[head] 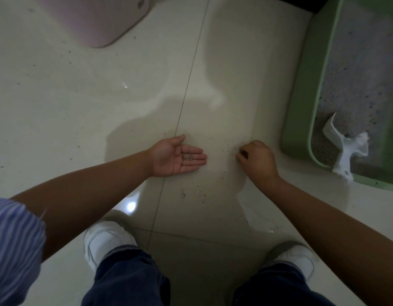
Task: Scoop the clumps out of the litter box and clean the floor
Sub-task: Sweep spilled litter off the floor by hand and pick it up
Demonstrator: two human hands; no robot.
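Left hand (179,156) palm-up, fingers straight together, cupping litter grains (189,156). Right hand (256,159) fingers curled, pinching at floor (80,96) beside green litter box (301,120); scoop (343,146) handle points toward the person.

Both bare forearms reach from the lower corners of the frame toward its centre. The left hand (176,156) lies palm up just left of centre, fingers straight and close together, thumb spread toward the top of the frame, with a small heap of grey granules (189,156) resting on the fingers. The right hand (256,159), just right of centre, is turned back up, wrist bent, its fingers (243,154) curled under with the tips bunched together, pointing down and left. The two hands are near each other but apart.
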